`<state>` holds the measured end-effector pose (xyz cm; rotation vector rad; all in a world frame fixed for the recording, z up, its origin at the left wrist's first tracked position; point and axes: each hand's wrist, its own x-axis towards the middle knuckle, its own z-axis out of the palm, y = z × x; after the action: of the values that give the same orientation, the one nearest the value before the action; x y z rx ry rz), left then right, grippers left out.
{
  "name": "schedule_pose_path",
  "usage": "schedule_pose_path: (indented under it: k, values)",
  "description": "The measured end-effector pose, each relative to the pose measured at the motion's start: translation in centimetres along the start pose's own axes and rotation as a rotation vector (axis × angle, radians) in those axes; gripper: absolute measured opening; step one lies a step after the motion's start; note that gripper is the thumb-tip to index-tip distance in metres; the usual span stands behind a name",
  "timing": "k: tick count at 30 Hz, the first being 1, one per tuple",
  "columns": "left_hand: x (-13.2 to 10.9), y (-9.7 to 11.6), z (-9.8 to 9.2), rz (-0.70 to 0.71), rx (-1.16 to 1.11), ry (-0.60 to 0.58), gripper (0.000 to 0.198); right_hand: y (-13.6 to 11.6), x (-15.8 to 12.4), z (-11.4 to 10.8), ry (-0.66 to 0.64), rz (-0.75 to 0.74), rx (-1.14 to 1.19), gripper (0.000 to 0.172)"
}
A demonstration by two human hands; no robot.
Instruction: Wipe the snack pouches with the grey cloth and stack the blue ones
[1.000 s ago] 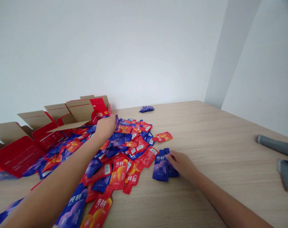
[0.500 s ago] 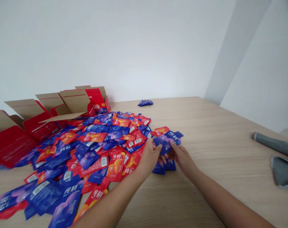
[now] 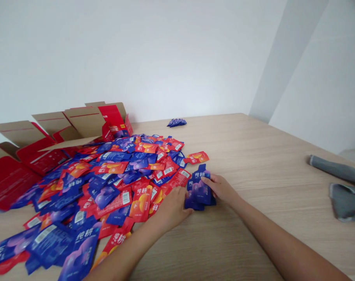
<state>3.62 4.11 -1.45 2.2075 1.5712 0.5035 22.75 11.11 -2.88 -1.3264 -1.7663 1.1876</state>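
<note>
A small stack of blue pouches [image 3: 198,191] lies on the wooden table in front of me. My right hand [image 3: 220,188] pinches the top blue pouch at its right edge, the pouch resting on the others. My left hand [image 3: 176,207] is at the stack's left side, thumb apart from the fingers, its fingertips beside the pouches; nothing shows in its grasp. To the left spreads a large heap of red and blue pouches [image 3: 125,171]. One red pouch [image 3: 197,157] lies just behind the stack, at the heap's right edge.
Opened red cardboard boxes [image 3: 37,154] stand at the back left. A few blue pouches [image 3: 176,122] sit near the table's back edge. Grey cloth-like items [image 3: 347,201] lie at the far right of the table [image 3: 265,156]. A pale wall is behind.
The blue pouch held between both hands has been turned upright and lowered onto the stack. My left hand has let go of it and moved down and left.
</note>
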Motion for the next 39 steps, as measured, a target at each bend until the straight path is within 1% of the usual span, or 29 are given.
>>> schedule_pose_path:
  k: [4, 8, 11, 13, 14, 15, 17, 19, 21, 22, 23, 24, 26, 27, 29, 31, 34, 36, 37, 38, 39]
  values:
    - [1.4, 0.4, 1.2, 0.043, 0.036, -0.019, 0.023, -0.4, -0.2, -0.1, -0.001, -0.004, -0.159, 0.03]
    - [2.6, 0.7, 1.9, 0.072, 0.068, -0.014, 0.022, 0.1, 0.4, -0.8, 0.102, -0.019, -0.357, 0.021]
    - [2.7, 0.6, 1.6, 0.083, 0.027, -0.011, 0.025, 0.7, 0.6, -1.1, 0.167, 0.012, -0.493, 0.026]
    - [2.5, 0.3, 0.8, 0.073, -0.019, -0.005, 0.027, 0.7, 0.5, -1.0, 0.192, -0.002, -0.537, 0.03]
    - [2.4, 0.1, 0.2, 0.069, -0.034, 0.011, 0.024, 0.7, 0.3, -0.9, 0.212, -0.048, -0.555, 0.032]
    - [2.3, -0.3, -0.6, 0.066, -0.041, 0.043, 0.019, 0.5, 0.2, -0.7, 0.237, -0.119, -0.572, 0.034]
    - [2.1, -1.6, -2.6, 0.068, -0.017, 0.149, 0.012, 0.2, -0.2, -0.4, 0.268, -0.292, -0.604, 0.037]
    - [2.2, -3.4, -4.9, 0.061, 0.078, 0.281, 0.014, 0.0, -0.6, 0.0, 0.219, -0.424, -0.621, 0.038]
    - [2.3, -5.4, -7.1, 0.02, 0.267, 0.395, 0.023, -0.2, -1.0, 0.5, 0.104, -0.492, -0.643, 0.037]
    - [2.4, -6.5, -8.0, -0.027, 0.384, 0.426, 0.03, -0.3, -1.3, 0.8, 0.044, -0.507, -0.661, 0.037]
    - [2.4, -7.4, -8.8, -0.083, 0.498, 0.43, 0.037, -0.3, -1.5, 1.0, -0.01, -0.51, -0.681, 0.037]
    - [2.5, -8.3, -9.3, -0.14, 0.592, 0.406, 0.043, -0.3, -1.6, 1.1, -0.049, -0.503, -0.701, 0.037]
    - [2.3, -9.4, -9.9, -0.216, 0.726, 0.325, 0.051, -0.4, -1.8, 1.2, -0.084, -0.475, -0.732, 0.036]
    - [2.2, -9.7, -10.0, -0.227, 0.765, 0.286, 0.053, -0.5, -1.9, 1.1, -0.082, -0.46, -0.743, 0.034]
    - [1.9, -9.9, -10.1, -0.199, 0.805, 0.243, 0.056, -0.6, -1.9, 1.0, -0.067, -0.441, -0.758, 0.031]
    - [1.5, -9.7, -10.3, -0.148, 0.804, 0.237, 0.057, -0.7, -1.9, 0.9, -0.041, -0.429, -0.754, 0.03]
    - [1.1, -9.6, -11.0, -0.111, 0.749, 0.247, 0.055, -0.8, -1.8, 0.9, 0.049, -0.423, -0.703, 0.03]
    - [1.0, -9.4, -11.6, -0.117, 0.703, 0.287, 0.054, -0.9, -1.7, 0.9, 0.122, -0.45, -0.628, 0.03]
    - [0.9, -9.1, -11.9, -0.109, 0.677, 0.325, 0.053, -1.0, -1.7, 0.9, 0.152, -0.475, -0.57, 0.029]
    - [0.8, -8.8, -12.1, -0.081, 0.646, 0.379, 0.052, -1.1, -1.8, 0.9, 0.173, -0.503, -0.495, 0.028]
    - [0.6, -8.2, -12.2, -0.022, 0.612, 0.44, 0.052, -1.2, -1.8, 0.9, 0.177, -0.524, -0.4, 0.027]
